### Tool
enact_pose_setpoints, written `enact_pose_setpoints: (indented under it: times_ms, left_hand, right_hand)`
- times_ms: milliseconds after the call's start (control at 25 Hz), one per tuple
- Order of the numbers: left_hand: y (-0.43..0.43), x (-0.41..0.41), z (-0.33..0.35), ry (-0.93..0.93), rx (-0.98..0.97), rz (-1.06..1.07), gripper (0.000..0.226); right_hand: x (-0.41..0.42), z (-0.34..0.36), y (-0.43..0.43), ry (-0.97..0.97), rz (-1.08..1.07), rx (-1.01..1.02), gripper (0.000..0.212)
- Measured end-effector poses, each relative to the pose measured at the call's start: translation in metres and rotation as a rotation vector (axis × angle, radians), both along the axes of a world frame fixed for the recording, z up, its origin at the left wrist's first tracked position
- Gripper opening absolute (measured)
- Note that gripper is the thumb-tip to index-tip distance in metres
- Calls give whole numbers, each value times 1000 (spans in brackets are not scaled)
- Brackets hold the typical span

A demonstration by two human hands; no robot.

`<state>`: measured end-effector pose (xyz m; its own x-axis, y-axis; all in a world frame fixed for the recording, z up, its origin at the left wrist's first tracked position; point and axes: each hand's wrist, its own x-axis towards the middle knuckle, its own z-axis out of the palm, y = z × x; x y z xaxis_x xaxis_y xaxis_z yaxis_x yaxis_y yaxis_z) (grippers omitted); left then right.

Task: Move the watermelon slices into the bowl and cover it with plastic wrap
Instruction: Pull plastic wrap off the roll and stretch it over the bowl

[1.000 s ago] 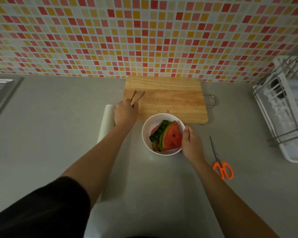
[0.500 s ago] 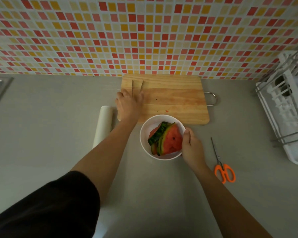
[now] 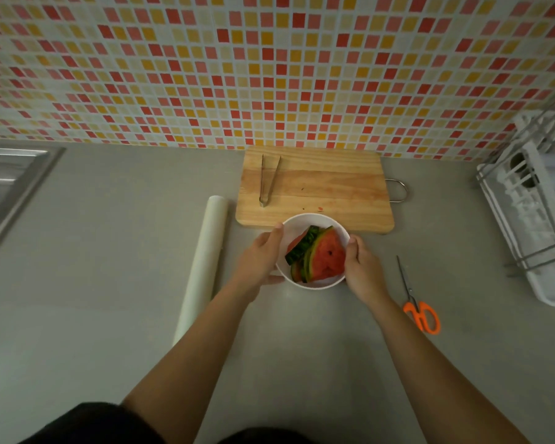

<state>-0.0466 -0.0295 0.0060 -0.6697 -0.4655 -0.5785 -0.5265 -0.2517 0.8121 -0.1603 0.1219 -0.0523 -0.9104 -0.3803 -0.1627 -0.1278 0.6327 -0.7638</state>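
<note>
A white bowl (image 3: 305,223) stands on the grey counter just in front of the wooden cutting board (image 3: 334,190). Red watermelon slices (image 3: 326,256) with green rind lie stacked inside it. My left hand (image 3: 261,256) grips the bowl's left rim, thumb on top. My right hand (image 3: 362,267) grips its right rim. A roll of plastic wrap (image 3: 204,261) lies lengthwise on the counter to the left of the bowl. Metal tongs (image 3: 267,181) rest on the board's left part, with no hand on them.
Orange-handled scissors (image 3: 417,302) lie on the counter right of my right arm. A white dish rack (image 3: 532,203) stands at the far right. A steel sink (image 3: 4,187) sits at the far left. The tiled wall rises behind the board.
My left hand has let go of the tongs on the board and come back to grip the bowl's left rim. My right hand has stayed on the bowl.
</note>
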Motion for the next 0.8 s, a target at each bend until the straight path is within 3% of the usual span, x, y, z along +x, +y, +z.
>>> enact_pose_setpoints:
  times_ms: [360,640,720,800]
  left_hand:
    - [20,55,4,42,33,17,48]
    - [23,64,-2,-9,55,-31,54]
    - [22,63,-3,-29,-15,-29,57]
    - [7,69,-5,26,-247,115,56]
  right_hand:
    - [51,0,22,8,10,-41,22]
    - [63,-4,31,-9,-1,-14,23]
    - [60,-4,32,-2,-3,-3,23]
    - [59,-6,32,0,3,4,27]
